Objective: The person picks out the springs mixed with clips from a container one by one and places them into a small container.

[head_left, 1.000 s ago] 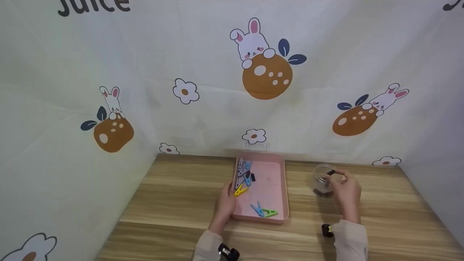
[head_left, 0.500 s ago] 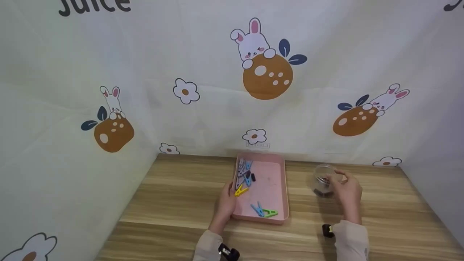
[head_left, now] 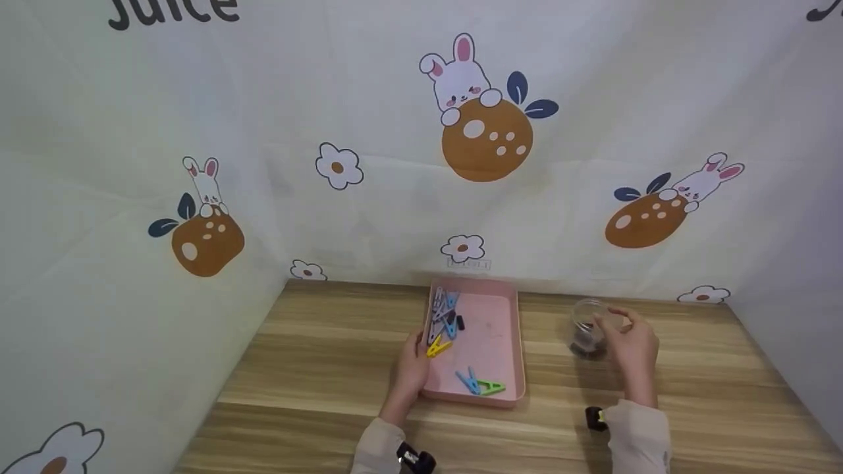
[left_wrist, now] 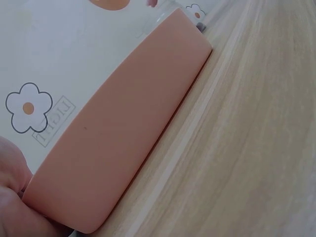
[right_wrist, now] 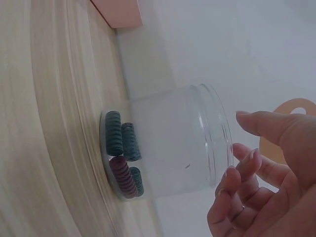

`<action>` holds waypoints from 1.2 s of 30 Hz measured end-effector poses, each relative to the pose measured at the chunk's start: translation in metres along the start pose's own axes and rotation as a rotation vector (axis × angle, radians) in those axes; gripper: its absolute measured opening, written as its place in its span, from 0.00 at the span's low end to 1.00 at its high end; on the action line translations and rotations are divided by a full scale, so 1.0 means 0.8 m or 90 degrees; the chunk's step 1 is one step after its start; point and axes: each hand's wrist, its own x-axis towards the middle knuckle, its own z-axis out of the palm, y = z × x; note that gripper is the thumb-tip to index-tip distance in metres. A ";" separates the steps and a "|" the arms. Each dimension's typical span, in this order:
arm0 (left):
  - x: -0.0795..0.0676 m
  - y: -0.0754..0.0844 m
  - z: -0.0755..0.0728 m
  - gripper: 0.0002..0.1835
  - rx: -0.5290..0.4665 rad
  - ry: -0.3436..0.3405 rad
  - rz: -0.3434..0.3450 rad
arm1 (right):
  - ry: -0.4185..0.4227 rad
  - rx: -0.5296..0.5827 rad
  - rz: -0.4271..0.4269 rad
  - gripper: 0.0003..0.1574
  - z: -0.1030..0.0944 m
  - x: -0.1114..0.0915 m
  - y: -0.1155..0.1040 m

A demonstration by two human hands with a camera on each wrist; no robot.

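My left hand grips the left wall of a shallow pink tray. Its fingers appear at the tray's end in the left wrist view. Inside the tray lie a yellow clothespin, a blue clothespin, a green clothespin, a cluster of grey and blue ones, and small black pieces. A clear plastic jar stands right of the tray, with several dark green ribbed coils and a maroon coil at its bottom. My right hand hovers at the jar's mouth, thumb and fingers apart, holding nothing.
The wooden table meets a printed cloth backdrop close behind the tray and jar. Bare tabletop separates the tray from the jar. Black wrist cameras sit at both sleeves, such as the left camera.
A second ago the right hand pinched a short dark coil over the jar's mouth. The coil has dropped into the jar, and the fingers are free. The left hand and tray stay put.
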 end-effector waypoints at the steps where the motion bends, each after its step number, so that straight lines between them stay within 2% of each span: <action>1: 0.000 0.000 0.000 0.23 -0.001 -0.001 -0.001 | 0.000 0.001 0.000 0.28 0.000 0.000 -0.001; 5: 0.000 -0.001 0.000 0.23 -0.011 -0.003 -0.001 | -0.001 0.002 -0.007 0.27 0.000 -0.001 -0.003; 13: -0.001 -0.001 0.001 0.22 0.028 0.015 0.007 | -0.011 0.001 -0.008 0.29 0.001 -0.004 -0.003; 18: -0.001 0.000 0.001 0.23 0.017 0.007 -0.015 | -0.024 0.002 0.008 0.30 0.002 -0.003 -0.004; 29: -0.001 0.001 0.000 0.23 -0.018 -0.004 -0.006 | -0.019 0.003 0.012 0.29 0.005 -0.002 -0.008; 36: -0.002 0.001 0.000 0.22 0.008 0.003 -0.008 | -0.011 0.000 0.003 0.29 0.008 -0.004 -0.010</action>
